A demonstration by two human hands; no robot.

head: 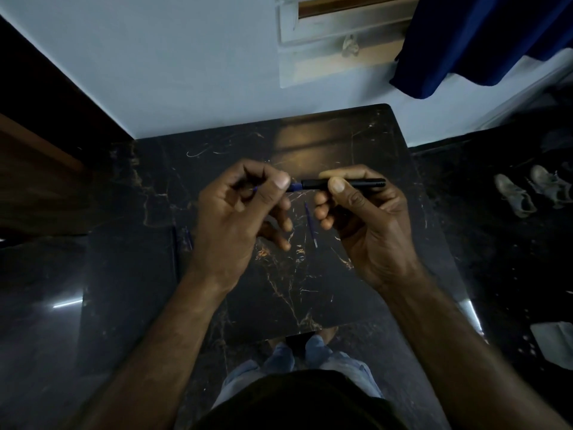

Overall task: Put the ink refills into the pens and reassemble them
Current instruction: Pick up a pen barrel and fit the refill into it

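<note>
Above a black marble table (310, 290), my right hand (362, 218) grips a black pen barrel (356, 183) lying sideways, its open end pointing left. My left hand (235, 212) pinches a blue ink refill (296, 186) between thumb and forefinger; the refill's right end meets the barrel's mouth, and its left end shows past the thumb. A second blue refill (310, 225) lies on the table under my hands. More pen parts (187, 237) lie at the table's left side, dim and hard to tell apart.
The table stands against a pale wall (186, 72). A blue curtain (483, 41) hangs at the upper right. A pair of shoes (533, 190) sits on the dark floor to the right, with a pale cloth (555, 339) nearer me. My knees (297, 358) show below the table edge.
</note>
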